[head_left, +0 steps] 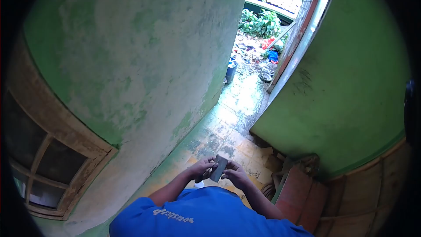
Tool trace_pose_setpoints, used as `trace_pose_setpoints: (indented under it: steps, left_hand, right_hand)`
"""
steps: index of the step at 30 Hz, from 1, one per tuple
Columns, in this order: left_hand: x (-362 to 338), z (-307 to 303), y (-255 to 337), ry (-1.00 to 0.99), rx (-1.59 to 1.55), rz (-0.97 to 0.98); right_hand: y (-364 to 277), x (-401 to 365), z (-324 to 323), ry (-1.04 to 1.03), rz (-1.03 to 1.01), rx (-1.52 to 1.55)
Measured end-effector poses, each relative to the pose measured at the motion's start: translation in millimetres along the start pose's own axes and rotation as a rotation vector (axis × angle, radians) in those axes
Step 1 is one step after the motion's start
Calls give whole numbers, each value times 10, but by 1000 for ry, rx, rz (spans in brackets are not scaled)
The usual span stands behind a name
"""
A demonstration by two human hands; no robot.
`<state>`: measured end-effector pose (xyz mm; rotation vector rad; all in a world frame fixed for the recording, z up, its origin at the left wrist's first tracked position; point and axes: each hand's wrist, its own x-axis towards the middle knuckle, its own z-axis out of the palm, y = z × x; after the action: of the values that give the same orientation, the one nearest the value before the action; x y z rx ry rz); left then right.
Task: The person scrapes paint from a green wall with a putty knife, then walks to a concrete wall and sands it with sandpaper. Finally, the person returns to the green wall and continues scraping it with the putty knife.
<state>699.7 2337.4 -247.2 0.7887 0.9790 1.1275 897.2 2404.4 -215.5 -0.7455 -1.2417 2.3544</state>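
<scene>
A small flat grey rectangular piece (219, 168) is held in front of the blue shirt, tilted, above the tiled floor. My left hand (202, 169) has its fingers closed on the left edge of this piece. On the other side, my right hand (235, 174) grips the right edge, its fingers bent. What the piece is made of is too small to tell.
A worn green wall (144, 52) with a wooden window frame (101, 149) stands at left. At right are another green wall (346, 83) and a reddish wooden board (298, 193). The tiled floor (223, 127) leads to an opening with a bucket (231, 71) beside it.
</scene>
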Motion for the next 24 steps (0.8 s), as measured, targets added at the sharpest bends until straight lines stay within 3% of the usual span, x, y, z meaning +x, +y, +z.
trace_pose_setpoints:
  steps: [1,5,8,12,15,18,22,24]
  left_hand:
    - [176,-25,139,2,117,40]
    - [737,48,842,-108,-7,-66]
    - [1171,-47,920,-139,-12,-49]
    - [1833,-255,878,-64,17,-17]
    - [2212,-391,1184,-99,15,-165]
    - [2717,-541,1376,-36,-3,-33]
    - [3354,-820,1522,17,-32,-94]
    - [3735,-901,1511,93,2,-33]
  right_hand:
    - [-127,145,-101,21,-32,26]
    - [-542,555,-406,53,-119,126]
    - [-609,852,-692,69,-156,247]
    - [-855,1378,-1198,16,-112,163]
    - [-1166,1871,-1567,-6,-93,147]
    - [-1685,2333,-1679,-43,-62,144]
    - [-2200,2905,-2043,-154,-65,33]
    - [-2273,3251,-2308,-170,-10,-19]
